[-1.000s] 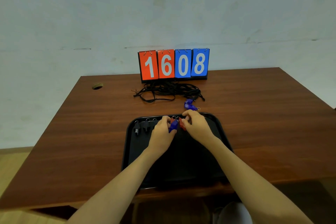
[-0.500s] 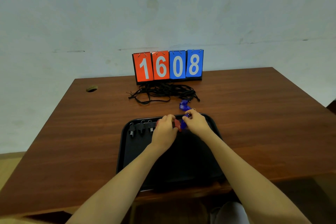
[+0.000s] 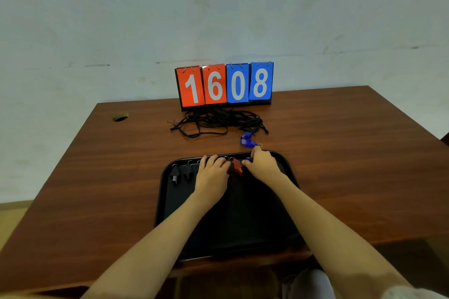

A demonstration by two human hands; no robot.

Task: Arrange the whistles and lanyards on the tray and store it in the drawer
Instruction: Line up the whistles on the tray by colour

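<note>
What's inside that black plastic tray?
Along its far edge: two black whistles, a red whistle, a glimpse of a blue whistle. The left hand and right hand hide any others in that row.

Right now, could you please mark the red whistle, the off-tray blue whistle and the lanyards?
red whistle (image 3: 237, 167): head view, body.
off-tray blue whistle (image 3: 246, 140): head view, body.
lanyards (image 3: 218, 120): head view, pile's middle.
</note>
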